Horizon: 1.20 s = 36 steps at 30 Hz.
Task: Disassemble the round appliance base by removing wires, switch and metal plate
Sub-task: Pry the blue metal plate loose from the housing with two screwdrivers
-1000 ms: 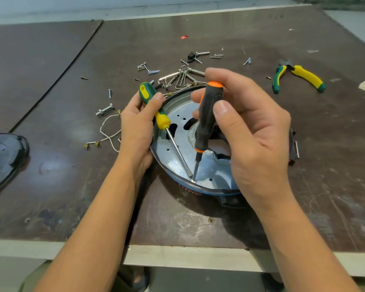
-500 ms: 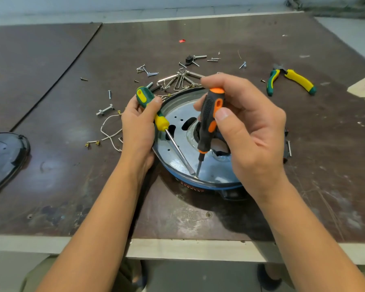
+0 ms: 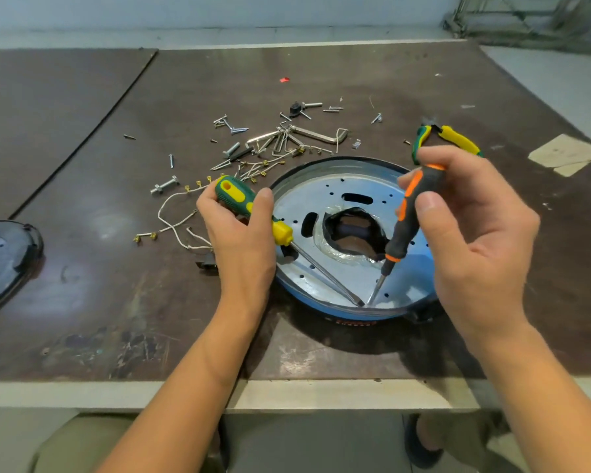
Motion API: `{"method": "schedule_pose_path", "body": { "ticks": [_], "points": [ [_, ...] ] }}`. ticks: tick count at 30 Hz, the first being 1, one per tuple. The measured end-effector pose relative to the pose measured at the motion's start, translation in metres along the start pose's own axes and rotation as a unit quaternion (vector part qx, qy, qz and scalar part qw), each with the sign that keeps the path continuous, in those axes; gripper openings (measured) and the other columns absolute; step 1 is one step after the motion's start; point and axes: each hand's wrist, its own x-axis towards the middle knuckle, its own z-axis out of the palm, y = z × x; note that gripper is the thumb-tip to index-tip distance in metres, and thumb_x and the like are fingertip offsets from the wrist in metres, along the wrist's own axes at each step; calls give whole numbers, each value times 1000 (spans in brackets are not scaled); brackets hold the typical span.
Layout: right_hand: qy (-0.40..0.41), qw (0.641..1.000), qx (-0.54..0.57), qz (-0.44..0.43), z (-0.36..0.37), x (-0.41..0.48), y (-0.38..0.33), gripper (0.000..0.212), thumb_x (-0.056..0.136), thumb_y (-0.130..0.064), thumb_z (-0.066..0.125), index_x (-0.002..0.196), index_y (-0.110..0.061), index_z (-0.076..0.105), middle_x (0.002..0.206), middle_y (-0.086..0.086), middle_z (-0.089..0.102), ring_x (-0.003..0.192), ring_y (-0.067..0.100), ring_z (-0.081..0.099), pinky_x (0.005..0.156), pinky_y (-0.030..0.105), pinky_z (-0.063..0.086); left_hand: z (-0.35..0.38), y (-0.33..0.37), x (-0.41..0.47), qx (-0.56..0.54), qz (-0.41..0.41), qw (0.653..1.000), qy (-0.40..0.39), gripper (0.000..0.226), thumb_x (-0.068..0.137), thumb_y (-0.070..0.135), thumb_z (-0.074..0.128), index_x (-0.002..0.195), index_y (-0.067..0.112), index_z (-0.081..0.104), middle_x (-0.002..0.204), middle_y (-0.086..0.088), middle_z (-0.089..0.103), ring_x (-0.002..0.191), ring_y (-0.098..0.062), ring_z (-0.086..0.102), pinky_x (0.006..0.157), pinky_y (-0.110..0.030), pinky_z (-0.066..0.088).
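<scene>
Appliance base (image 3: 316,310): near centre of desk (image 3: 116,302); metal plate (image 3: 325,206) seated inside.
Left hand (image 3: 239,233): curled round green-yellow screwdriver (image 3: 234,196).
Right hand (image 3: 471,227): pinches black-orange screwdriver (image 3: 406,220).
Blades: both at plate's near edge.
Wires (image 3: 181,220): loose, left of base.
Pliers (image 3: 458,138): far right.

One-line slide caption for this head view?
Left hand grips a green-yellow screwdriver, right hand an orange-black screwdriver; both tips converge at the near edge of the metal plate.

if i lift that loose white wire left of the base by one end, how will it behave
Probably floppy: the white wire lies in loose curves on the table. Likely light, being thin. Its brass terminals may snag.
</scene>
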Motion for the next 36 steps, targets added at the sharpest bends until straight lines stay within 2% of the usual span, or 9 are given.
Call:
{"method": "schedule_pose_path", "body": {
  "ticks": [4, 8, 13, 17, 21, 25, 28, 32, 36],
  "points": [
    [104, 995, -4, -9, 3, -23, 4, 28, 103, -12, 51, 131, -8, 54, 106, 9, 65, 90, 28, 63, 85, 41, 53, -4, 0, -1, -7, -8, 1000, -8, 43, 92, 25, 68, 126, 12, 47, 101, -4, 56, 86, -12, 55, 83, -31, 52],
    [139, 990, 18, -22, 10, -28, 11, 28, 104, -14, 54, 132, -15, 51, 104, 9, 60, 86, 27, 58, 82, 37, 50, -4, 1, 0, -6, 3, 1000, -16, 45, 92, 25, 68, 129, 10, 48, 100, -1, 59, 86, -9, 58, 81, -26, 52],
    [93, 995, 26, -35, 11, -11, 26, 44, 97, -6, 70, 135, -9, 48, 103, 8, 57, 94, 13, 62, 89, 27, 51, -5, 4, 0, -25, 23, 999, -10, 38, 94, 20, 67, 124, 3, 52, 99, -3, 64, 87, -11, 61, 85, -32, 53],
    [42, 998, 30, -30, 6, 9, 39, 44, 97, -2, 65, 137, -5, 48, 100, 9, 60, 92, 18, 62, 89, 31, 52, -7, 10, -3, -33, 54, 998, -15, 37, 94, 15, 69, 124, 1, 53, 101, -7, 67, 91, -13, 65, 87, -31, 55],
    [11, 999, 44, -7, 2, 20, 47, 41, 98, -5, 60, 138, -3, 48, 101, 12, 67, 81, 23, 63, 78, 29, 54, -10, 12, -1, -28, 67, 997, -23, 33, 91, 13, 72, 117, 1, 57, 92, -7, 65, 81, -12, 63, 79, -28, 54],
    [-30, 998, 54, -8, -4, 22, 46, 43, 99, -10, 53, 140, -3, 43, 111, 17, 68, 85, 31, 63, 83, 39, 54, -13, 15, 5, -2, 73, 996, -45, 21, 87, 15, 77, 104, 14, 63, 76, 12, 64, 70, -2, 62, 68, -16, 50],
    [-47, 997, 34, -43, -9, 16, 42, 44, 98, -9, 51, 141, -3, 40, 118, 19, 66, 88, 33, 62, 86, 37, 53, -13, 17, 4, 7, 80, 995, -62, 20, 87, 20, 78, 98, 27, 63, 76, 13, 66, 73, -6, 65, 69, -17, 51],
    [-20, 996, 18, -83, -2, 7, 31, 39, 98, -14, 57, 136, -17, 46, 103, 13, 56, 82, 34, 53, 80, 41, 48, -12, 13, 1, 21, 81, 994, -68, 34, 85, 30, 79, 112, 33, 59, 87, 6, 65, 82, -11, 66, 76, -23, 54],
    [28, 994, 0, -104, 6, 7, 24, 32, 102, -22, 66, 132, -19, 53, 97, -2, 50, 78, 12, 45, 79, 21, 41, -15, 11, 0, 40, 98, 992, -72, 59, 85, 34, 79, 136, 23, 50, 100, -1, 59, 89, -10, 62, 85, -31, 56]
  ]
}}
